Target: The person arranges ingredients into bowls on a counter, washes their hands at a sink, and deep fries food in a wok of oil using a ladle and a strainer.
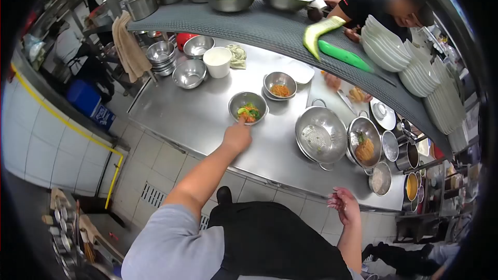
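Observation:
My left hand reaches over the front rim of a small steel bowl, its index finger stretched out toward the food inside. Orange shreds and green pieces lie in that bowl. The other fingers of this hand are mostly hidden, and it holds nothing I can see. Off the table's front edge, my right hand hangs with its fingers apart and loosely bent, small bits stuck to them. Nearest to it are a bowl of pale powder and a large steel colander.
Behind stand steel bowls, a white tub and a bowl of orange shreds. Another colander holds brownish food. An overhead shelf carries pots, a green-handled peeler or knife and stacked plates. A co-worker leans beyond it.

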Available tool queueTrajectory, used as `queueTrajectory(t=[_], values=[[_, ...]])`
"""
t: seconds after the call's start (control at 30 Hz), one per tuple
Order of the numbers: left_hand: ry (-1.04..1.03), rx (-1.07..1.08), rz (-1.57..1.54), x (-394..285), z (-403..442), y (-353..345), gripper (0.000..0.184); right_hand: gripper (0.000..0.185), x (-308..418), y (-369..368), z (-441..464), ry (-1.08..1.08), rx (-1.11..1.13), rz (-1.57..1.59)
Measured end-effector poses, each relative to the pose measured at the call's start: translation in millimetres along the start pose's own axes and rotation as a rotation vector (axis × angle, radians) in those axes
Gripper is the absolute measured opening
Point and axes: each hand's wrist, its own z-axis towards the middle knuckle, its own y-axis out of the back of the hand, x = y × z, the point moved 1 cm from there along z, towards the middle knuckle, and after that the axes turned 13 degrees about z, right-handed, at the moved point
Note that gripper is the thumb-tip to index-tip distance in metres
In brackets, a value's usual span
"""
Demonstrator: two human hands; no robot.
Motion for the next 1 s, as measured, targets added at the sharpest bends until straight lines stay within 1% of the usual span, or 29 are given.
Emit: queueTrajectory(t=[0.03, 0.07, 0.13, 0.27, 0.3, 0.37, 0.4, 0.43, 0.5, 0.53, 0.6, 0.67, 0.7, 0.77, 0.8, 0.87, 0.9, 0.97, 1.0], values=[[-0.029, 0.051, 0.013, 11.5, 3.9, -2.5, 0.029, 0.029, -5.6, -16.0, 0.6, -0.036, 0.021, -0.02], [-0.045, 0.057, 0.001, 22.4, 5.8, -5.3, 0.029, 0.029, -10.8, -30.9, 2.1, -0.072, 0.041, -0.039], [-0.008, 0.006, -0.026, 45.0, 4.2, -1.0, 0.03, 0.029, -17.9, -59.6, 8.0, -0.087, 0.014, -0.067], [-0.061, -0.014, -0.02, 101.4, 12.2, 4.0, 0.032, 0.028, -28.8, -111.6, 14.0, -0.122, 0.01, -0.085], [-0.068, -0.024, -0.012, 114.7, 13.3, 7.3, 0.032, 0.028, -31.6, -119.7, 13.9, -0.121, -0.006, -0.079], [-0.006, -0.08, -0.105, 133.5, 10.5, 21.9, 0.029, 0.029, -36.3, -132.4, 14.5, -0.138, 0.024, -0.132], [-0.02, -0.078, -0.103, 138.0, 6.8, 29.2, 0.029, 0.029, -38.6, -135.1, 14.9, -0.135, 0.014, -0.123], [0.01, -0.117, -0.156, 141.3, 2.2, 35.8, 0.027, 0.029, -41.2, -136.9, 16.6, -0.142, 0.031, -0.129], [0.024, -0.149, -0.209, 138.3, 0.6, 29.4, 0.024, 0.03, -45.8, -137.1, 19.9, -0.149, 0.034, -0.126], [-0.045, -0.219, -0.244, 131.8, 0.2, 21.9, 0.026, 0.031, -47.5, -138.1, 22.0, -0.155, 0.047, -0.125], [-0.122, -0.279, -0.272, 117.1, 2.7, 15.9, 0.027, 0.031, -49.4, -143.9, 25.4, -0.165, 0.056, -0.111], [-0.263, -0.184, -0.333, 83.8, 8.8, 23.2, 0.03, 0.03, -48.1, -154.3, 31.3, -0.187, 0.116, -0.142], [-0.265, -0.18, -0.323, 69.4, 14.7, 24.5, 0.03, 0.03, -49.4, -157.1, 37.1, -0.189, 0.119, -0.132], [-0.452, -0.108, -0.287, 38.7, 30.0, 25.2, 0.037, 0.034, -53.8, -161.4, 50.9, -0.212, 0.197, -0.126], [-0.45, -0.101, -0.275, 25.4, 39.3, 24.1, 0.037, 0.034, -56.3, -163.4, 58.7, -0.217, 0.203, -0.116], [-0.49, -0.028, -0.173, 2.0, 64.7, 20.6, 0.036, 0.035, -57.6, -170.3, 76.6, -0.223, 0.339, -0.109], [-0.487, -0.024, -0.16, -6.5, 79.0, 20.9, 0.036, 0.035, -55.2, -175.2, 83.7, -0.225, 0.348, -0.099], [-0.409, 0.04, -0.021, -19.1, 103.3, 17.5, 0.033, 0.036, -48.6, -183.9, 88.5, -0.161, 0.428, -0.133], [-0.374, 0.041, 0.004, -21.7, 114.1, 9.7, 0.033, 0.036, -44.4, -185.5, 89.4, -0.166, 0.432, -0.123]])
